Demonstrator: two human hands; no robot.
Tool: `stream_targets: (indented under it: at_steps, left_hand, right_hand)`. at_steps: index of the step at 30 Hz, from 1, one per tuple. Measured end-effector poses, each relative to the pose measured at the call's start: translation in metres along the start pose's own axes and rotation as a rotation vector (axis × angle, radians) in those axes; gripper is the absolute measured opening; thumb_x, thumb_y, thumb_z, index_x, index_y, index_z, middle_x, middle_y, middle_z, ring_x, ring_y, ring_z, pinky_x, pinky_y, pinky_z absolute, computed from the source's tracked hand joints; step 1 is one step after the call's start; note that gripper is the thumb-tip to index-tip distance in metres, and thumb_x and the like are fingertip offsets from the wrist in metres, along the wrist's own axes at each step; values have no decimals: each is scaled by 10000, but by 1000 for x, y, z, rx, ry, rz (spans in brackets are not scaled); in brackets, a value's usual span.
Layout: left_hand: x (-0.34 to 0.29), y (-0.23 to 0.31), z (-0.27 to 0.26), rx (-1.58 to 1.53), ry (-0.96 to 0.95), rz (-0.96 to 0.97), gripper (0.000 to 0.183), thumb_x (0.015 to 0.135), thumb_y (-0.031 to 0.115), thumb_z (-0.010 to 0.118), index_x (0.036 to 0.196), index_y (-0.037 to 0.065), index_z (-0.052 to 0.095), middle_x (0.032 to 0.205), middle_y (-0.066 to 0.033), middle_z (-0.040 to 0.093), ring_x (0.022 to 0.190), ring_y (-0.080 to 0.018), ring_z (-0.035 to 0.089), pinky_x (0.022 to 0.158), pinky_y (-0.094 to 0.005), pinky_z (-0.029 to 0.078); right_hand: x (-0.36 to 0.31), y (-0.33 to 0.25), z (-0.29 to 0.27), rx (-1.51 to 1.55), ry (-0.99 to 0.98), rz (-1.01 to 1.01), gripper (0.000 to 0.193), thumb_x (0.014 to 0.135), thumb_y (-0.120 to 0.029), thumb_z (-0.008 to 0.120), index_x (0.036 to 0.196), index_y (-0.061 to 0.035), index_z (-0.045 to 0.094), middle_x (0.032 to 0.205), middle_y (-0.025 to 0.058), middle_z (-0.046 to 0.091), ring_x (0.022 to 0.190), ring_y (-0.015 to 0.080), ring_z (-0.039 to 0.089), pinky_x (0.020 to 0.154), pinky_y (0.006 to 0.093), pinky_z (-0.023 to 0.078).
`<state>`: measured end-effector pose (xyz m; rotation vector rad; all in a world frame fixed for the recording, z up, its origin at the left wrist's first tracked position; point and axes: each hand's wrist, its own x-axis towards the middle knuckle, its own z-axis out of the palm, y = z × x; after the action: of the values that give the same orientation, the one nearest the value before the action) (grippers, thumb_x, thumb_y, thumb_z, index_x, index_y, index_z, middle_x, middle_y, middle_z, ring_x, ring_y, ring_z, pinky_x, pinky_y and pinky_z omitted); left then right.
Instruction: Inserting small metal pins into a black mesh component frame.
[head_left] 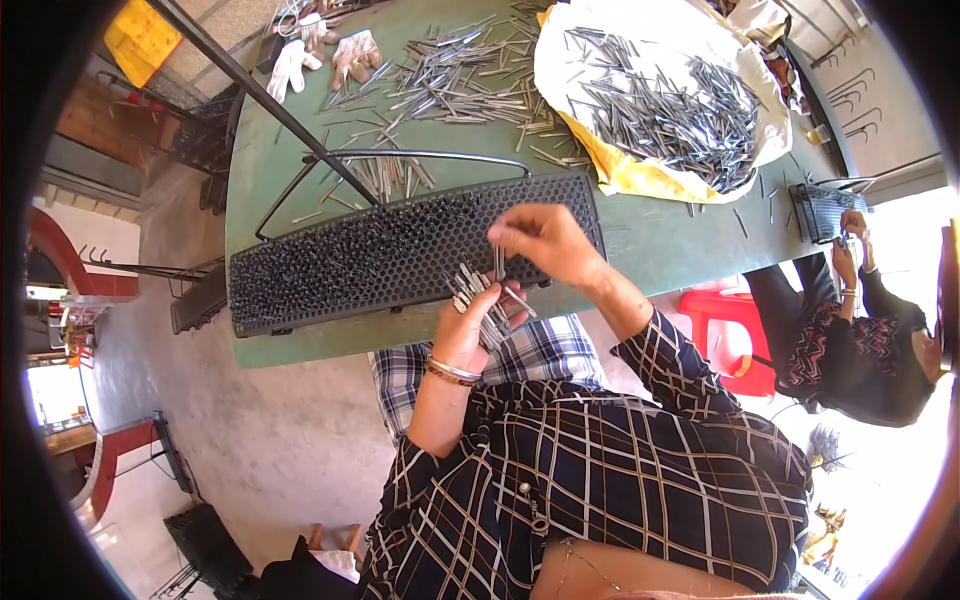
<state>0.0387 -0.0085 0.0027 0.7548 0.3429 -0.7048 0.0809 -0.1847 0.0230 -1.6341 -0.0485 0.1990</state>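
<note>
My left hand [462, 332] is closed round a bundle of thin metal strips [473, 290], whose ends fan out above the thumb. Just above it, my right hand [556, 244] pinches one metal strip [499, 262] between thumb and fingers, its lower end close to the bundle. Both hands are at the near edge of a long black perforated rack [560, 205] on the green table. Dark pieces fill the rack's holes densely from the left to about the middle. At its right end the holes show bare. A bent metal handle [430, 155] rises along the rack's far side.
Loose metal strips [455, 80] lie scattered over the green table [660, 240]. A white and yellow sack [560, 75] with a heap of strips lies at the back right. Work gloves [355, 58] lie at the far left. A co-worker [860, 340] sits right, near a red stool [735, 340].
</note>
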Motion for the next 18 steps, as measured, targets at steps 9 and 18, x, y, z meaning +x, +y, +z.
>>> stream_targets:
  at_steps: [9,18]
  left_hand:
    - [5,-4,2,-23,83,55,224,880,95,571,1092,24,562,962,-100,632,869,-188,631,818,-389,548]
    - [-3,0,0,-25,49,67,221,873,92,576,1078,11,573,922,-104,638,821,-183,638,776,-378,563]
  right_hand:
    - [50,5,0,-206,543,-339,167,837,-150,677,901,3,657,759,66,659,678,107,612,626,248,483]
    - [53,15,2,-509,537,-531,137,816,-114,676,914,-24,640,813,98,651,714,199,659,619,284,514]
